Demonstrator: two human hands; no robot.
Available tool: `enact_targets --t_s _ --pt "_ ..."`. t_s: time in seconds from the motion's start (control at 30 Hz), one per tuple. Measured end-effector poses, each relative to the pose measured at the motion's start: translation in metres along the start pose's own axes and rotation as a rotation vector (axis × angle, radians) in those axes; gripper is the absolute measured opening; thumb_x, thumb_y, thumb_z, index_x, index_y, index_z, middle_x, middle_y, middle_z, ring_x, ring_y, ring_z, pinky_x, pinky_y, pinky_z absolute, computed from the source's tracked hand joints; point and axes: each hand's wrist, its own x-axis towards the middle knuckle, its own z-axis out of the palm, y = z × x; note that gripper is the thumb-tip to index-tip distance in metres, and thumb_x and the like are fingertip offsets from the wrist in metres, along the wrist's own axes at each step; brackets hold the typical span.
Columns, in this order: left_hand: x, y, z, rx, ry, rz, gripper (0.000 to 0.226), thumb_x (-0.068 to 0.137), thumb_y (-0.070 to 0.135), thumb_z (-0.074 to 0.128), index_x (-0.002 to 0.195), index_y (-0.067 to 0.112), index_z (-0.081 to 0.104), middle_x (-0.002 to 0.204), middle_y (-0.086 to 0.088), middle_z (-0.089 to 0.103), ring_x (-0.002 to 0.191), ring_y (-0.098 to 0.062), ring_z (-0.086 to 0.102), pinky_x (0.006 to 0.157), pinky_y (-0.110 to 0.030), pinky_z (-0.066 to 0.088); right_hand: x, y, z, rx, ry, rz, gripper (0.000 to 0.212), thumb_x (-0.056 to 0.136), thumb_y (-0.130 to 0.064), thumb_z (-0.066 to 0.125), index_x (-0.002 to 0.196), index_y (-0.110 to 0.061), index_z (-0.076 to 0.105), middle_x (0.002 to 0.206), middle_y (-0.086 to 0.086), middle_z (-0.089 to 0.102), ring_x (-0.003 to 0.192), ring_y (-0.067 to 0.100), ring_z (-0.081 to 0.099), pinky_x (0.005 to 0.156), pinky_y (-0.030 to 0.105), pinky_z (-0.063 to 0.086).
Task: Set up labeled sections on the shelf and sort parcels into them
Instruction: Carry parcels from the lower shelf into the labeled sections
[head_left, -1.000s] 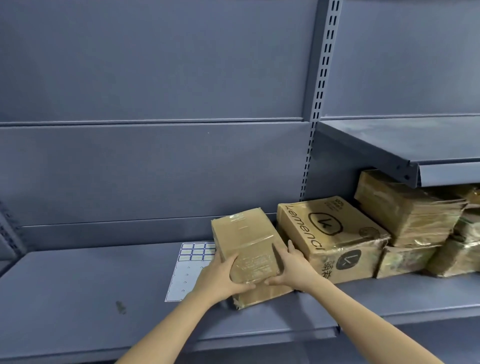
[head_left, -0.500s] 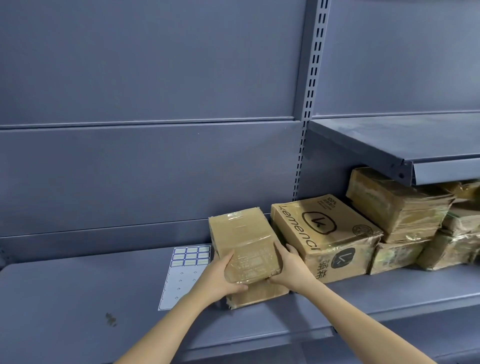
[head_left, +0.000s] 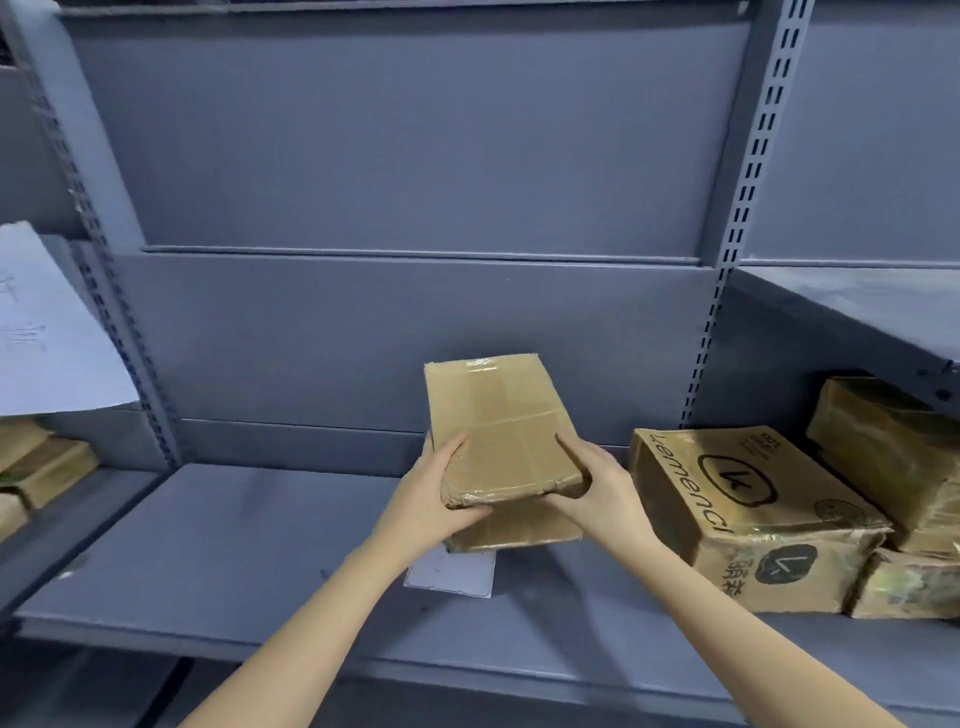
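I hold the taped cardboard parcel (head_left: 498, 426) just above the shelf (head_left: 234, 545), left hand (head_left: 431, 499) and right hand (head_left: 592, 488) clamped on its near corners; it seems stiff, light and tape-slick, so I favour the edges.

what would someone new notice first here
The taped brown parcel at centre, gripped by the left hand and right hand over the grey shelf. To its right lies a printed carton beside more wrapped parcels; a white sheet peeks out below the held one.
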Motion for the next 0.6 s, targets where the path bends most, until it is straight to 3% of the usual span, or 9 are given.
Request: enact_targets --t_s 0.13,0.3,0.37,0.43,0.53,0.6 --pt "-0.039 -0.001 -0.056 0.043 0.113 -0.064 0.097 0.069 0.041 0.08 0.147 0.03 0.024 0.149 0.015 0.027 0.124 0.004 0.031 0.098 -0.013 0.026 0.002 -0.05 0.027 0.093 -0.06 -0.122 0.077 0.071 -0.022 0.079 0.14 -0.026 0.042 0.139 -0.005 0.048 0.127 0.014 0.043 0.104 0.027 0.035" --pt "-0.104 -0.009 -0.114 0.037 0.285 -0.181 0.093 0.07 0.049 0.075 0.146 0.031 0.025 0.146 0.018 0.029 0.127 0.002 0.032 0.099 -0.015 0.027 -0.011 -0.115 0.069 0.213 -0.174 -0.306 0.074 0.074 -0.022 0.078 0.139 -0.029 0.043 0.137 -0.011 0.05 0.122 0.009 0.047 0.097 0.02 0.037" --pt "-0.135 -0.016 -0.134 0.057 0.375 -0.226 0.086 0.075 0.047 0.071 0.146 0.029 0.026 0.146 0.018 0.028 0.124 0.006 0.029 0.098 -0.014 0.025 -0.021 -0.141 0.089 0.278 -0.243 -0.36 0.073 0.072 -0.019 0.08 0.136 -0.029 0.047 0.13 -0.011 0.055 0.104 -0.005 0.054 0.088 0.01 0.038" --pt "-0.166 -0.024 -0.151 0.066 0.458 -0.287 0.082 0.078 0.047 0.068 0.146 0.029 0.026 0.15 0.017 0.027 0.127 0.004 0.029 0.1 -0.016 0.025 -0.032 -0.167 0.11 0.33 -0.325 -0.417 0.072 0.07 -0.02 0.081 0.133 -0.032 0.049 0.121 -0.012 0.06 0.088 -0.01 0.055 0.079 0.004 0.038" --pt "-0.209 -0.033 -0.176 0.117 0.562 -0.357 0.077 0.081 0.047 0.066 0.145 0.03 0.028 0.15 0.014 0.029 0.131 0.0 0.031 0.101 -0.018 0.027 -0.048 -0.202 0.14 0.374 -0.429 -0.477 0.076 0.068 -0.028 0.082 0.135 -0.037 0.047 0.127 -0.01 0.06 0.106 0.009 0.057 0.092 0.021 0.043" --pt "-0.234 -0.038 -0.191 0.134 0.617 -0.4 0.077 0.08 0.047 0.066 0.145 0.029 0.029 0.148 0.014 0.033 0.129 0.0 0.033 0.102 -0.019 0.029 -0.058 -0.223 0.159 0.402 -0.483 -0.515 0.078 0.068 -0.03 0.082 0.136 -0.034 0.046 0.134 -0.011 0.055 0.116 0.013 0.053 0.098 0.029 0.042"
